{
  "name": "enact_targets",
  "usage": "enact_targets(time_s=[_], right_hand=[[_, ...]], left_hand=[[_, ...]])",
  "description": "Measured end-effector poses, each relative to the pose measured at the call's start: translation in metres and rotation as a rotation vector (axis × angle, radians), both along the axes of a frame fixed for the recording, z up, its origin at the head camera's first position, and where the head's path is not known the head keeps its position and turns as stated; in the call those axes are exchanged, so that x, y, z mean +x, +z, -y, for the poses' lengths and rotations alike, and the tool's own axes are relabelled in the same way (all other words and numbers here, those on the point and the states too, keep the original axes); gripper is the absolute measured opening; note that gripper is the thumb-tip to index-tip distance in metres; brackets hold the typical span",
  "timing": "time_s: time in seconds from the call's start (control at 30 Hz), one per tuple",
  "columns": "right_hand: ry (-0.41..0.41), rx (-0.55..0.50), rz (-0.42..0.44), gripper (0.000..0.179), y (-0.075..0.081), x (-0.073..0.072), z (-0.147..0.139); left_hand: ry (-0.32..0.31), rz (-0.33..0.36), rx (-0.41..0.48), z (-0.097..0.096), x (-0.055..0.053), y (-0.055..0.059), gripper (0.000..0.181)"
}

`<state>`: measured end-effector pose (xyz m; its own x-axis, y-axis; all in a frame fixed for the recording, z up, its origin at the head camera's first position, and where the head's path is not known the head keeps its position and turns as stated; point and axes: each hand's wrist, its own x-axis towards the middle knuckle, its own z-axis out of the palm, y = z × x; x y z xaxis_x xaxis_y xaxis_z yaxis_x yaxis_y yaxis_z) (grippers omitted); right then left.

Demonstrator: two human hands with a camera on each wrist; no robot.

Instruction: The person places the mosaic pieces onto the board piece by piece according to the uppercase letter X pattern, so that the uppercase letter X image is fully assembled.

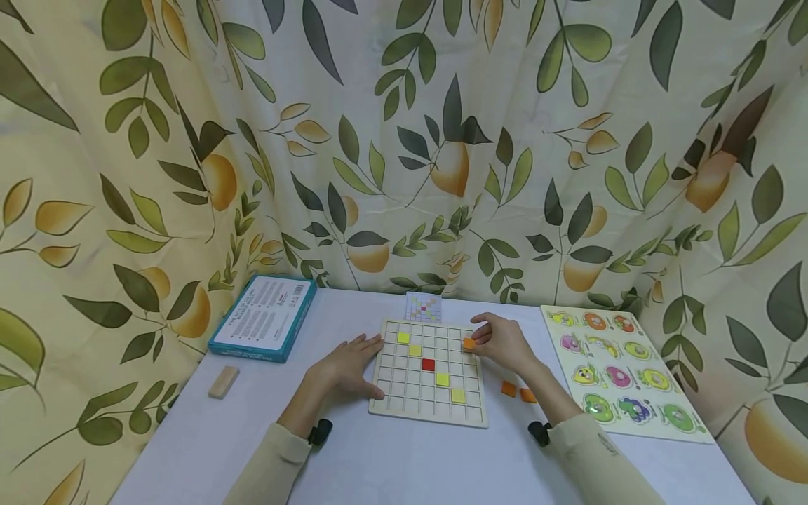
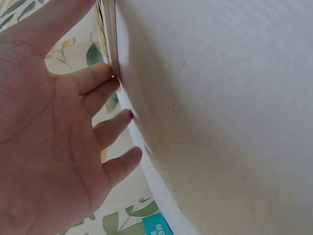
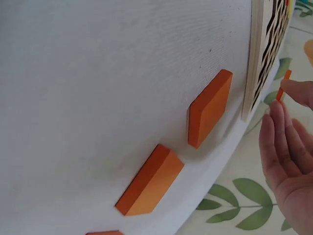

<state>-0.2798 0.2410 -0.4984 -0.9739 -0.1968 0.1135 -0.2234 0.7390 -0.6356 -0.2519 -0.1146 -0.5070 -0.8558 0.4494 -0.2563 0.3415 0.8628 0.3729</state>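
A wooden grid board (image 1: pixel 404 408) lies on the white table with a red tile (image 1: pixel 428 365) and several yellow tiles (image 1: pixel 442 379) in a diagonal line. My left hand (image 1: pixel 341 366) is at the board's left edge, fingers spread and nearly straight; the left wrist view shows fingertips (image 2: pixel 105 73) right at the board's side. Between thumb and fingers, my right hand (image 1: pixel 505 344) pinches an orange tile (image 1: pixel 468 344) over the board's upper right squares. Seen edge-on in the right wrist view, that tile is a thin strip. Loose orange tiles (image 3: pixel 211 111) lie right of the board.
Behind the board is a small pattern card (image 1: pixel 423 307). A teal box (image 1: pixel 259 319) sits at the back left, a small wooden block (image 1: pixel 224 382) in front of it. To the right lies a fruit picture board (image 1: pixel 631 372). A leaf-print curtain (image 1: pixel 404 231) hangs behind.
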Motion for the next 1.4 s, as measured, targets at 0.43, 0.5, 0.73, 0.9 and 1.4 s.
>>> enact_targets(time_s=[0.43, 0.5, 0.73, 0.9, 1.4], right_hand=[[0.027, 0.006, 0.043, 0.058, -0.003, -0.011, 0.02], [0.03, 0.003, 0.049, 0.057, -0.003, -0.012, 0.023], [0.011, 0.044, 0.084, 0.051, -0.006, -0.014, 0.028], [-0.009, 0.06, 0.08, 0.043, -0.004, -0.013, 0.028], [0.022, 0.085, 0.076, 0.036, 0.001, -0.007, 0.025]], left_hand=[[-0.005, -0.007, 0.0, 0.001, 0.001, 0.0, 0.109], [-0.006, -0.008, 0.002, 0.001, 0.001, 0.0, 0.109], [-0.013, -0.006, -0.007, 0.0, 0.0, -0.002, 0.11], [-0.019, -0.012, -0.009, -0.001, -0.001, -0.003, 0.111], [-0.01, 0.001, -0.009, 0.001, -0.001, 0.001, 0.11]])
